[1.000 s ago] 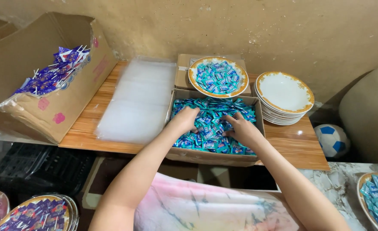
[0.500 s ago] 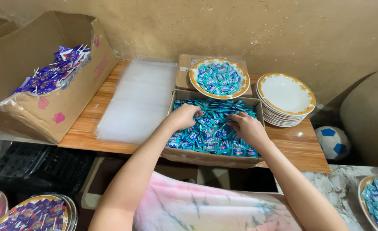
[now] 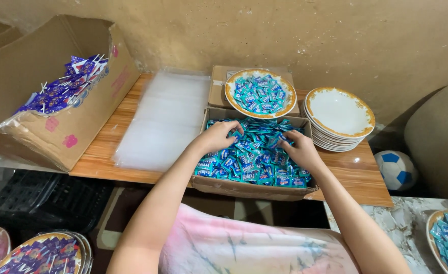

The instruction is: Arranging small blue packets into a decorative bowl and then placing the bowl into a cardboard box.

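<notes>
Both hands dig in the candies (image 3: 257,157) in the box (image 3: 249,187): left hand (image 3: 218,136) grip curled on some, right hand (image 3: 300,149) grip likewise. Loose packets may slip out beyond onto the worktop (image 3: 356,172), near the plates (image 3: 339,117).

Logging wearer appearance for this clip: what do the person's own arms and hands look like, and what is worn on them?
Both forearms are bare to beyond the elbow, with no sleeve in view. The left hand and right hand wear no gloves, and no ring, watch or bracelet shows. The fingers are uncovered. Lower down, a pink tie-dye garment with blue and yellow streaks covers the lap.
</notes>
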